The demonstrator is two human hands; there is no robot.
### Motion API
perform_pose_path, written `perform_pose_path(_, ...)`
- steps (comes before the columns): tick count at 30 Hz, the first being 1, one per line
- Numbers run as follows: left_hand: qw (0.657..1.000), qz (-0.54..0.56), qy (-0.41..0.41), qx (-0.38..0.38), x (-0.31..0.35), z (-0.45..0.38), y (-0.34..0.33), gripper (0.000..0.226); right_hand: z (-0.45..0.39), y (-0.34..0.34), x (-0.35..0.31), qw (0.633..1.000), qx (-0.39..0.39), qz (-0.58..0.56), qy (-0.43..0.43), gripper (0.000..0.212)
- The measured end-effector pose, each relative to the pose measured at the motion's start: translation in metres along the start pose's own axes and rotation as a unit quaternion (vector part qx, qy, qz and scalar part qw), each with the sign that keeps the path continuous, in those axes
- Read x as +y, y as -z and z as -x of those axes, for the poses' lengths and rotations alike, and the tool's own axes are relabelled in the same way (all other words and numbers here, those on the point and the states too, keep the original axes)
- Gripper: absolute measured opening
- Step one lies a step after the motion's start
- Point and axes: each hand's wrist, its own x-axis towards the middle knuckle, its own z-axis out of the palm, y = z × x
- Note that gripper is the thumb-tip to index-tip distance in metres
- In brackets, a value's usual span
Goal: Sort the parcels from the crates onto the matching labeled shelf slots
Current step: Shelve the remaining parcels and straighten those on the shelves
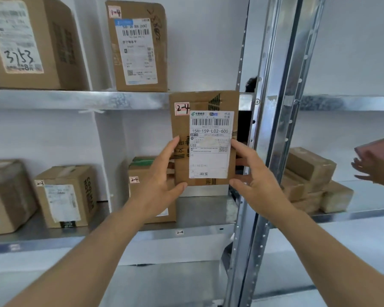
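Two hands, left hand (164,173) and right hand (251,171), clasp the upright parcel (205,138) tagged 2-4 by its side edges at frame centre, above the shelf (120,237) marked 2-4. Placement step; next, lower it beside the box (146,173) tagged 2-4.

We held the flat parcel (205,138) upright between our left hand (162,180) and right hand (251,173) before the middle shelf (200,229), where bare metal lay open behind it, between a box tagged 2-4 (151,191) on the left and the steel upright (264,151) hard by on the right. Left of that box, a white divider (106,151) walled off the neighbouring slot, which two more cartons (64,196) largely filled. Beyond the upright, stacked boxes (310,180) and another person's hand (375,171) crowded the next bay.
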Motion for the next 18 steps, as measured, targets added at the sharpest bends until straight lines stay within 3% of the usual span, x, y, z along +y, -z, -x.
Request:
perform_pose_path(10, 0.995, 0.044, 0.075, -0.042, -0.064, 0.019, -0.061, 0.099, 0.021, -0.044, 0.078, 0.995, -0.021, 0.001, -0.093, 0.088)
perform_pose_path(18, 0.988, 0.089, 0.111, -0.057, -0.125, 0.025, -0.11, 0.096, 0.03, -0.086, 0.134, 0.983, -0.036, 0.029, -0.178, 0.075)
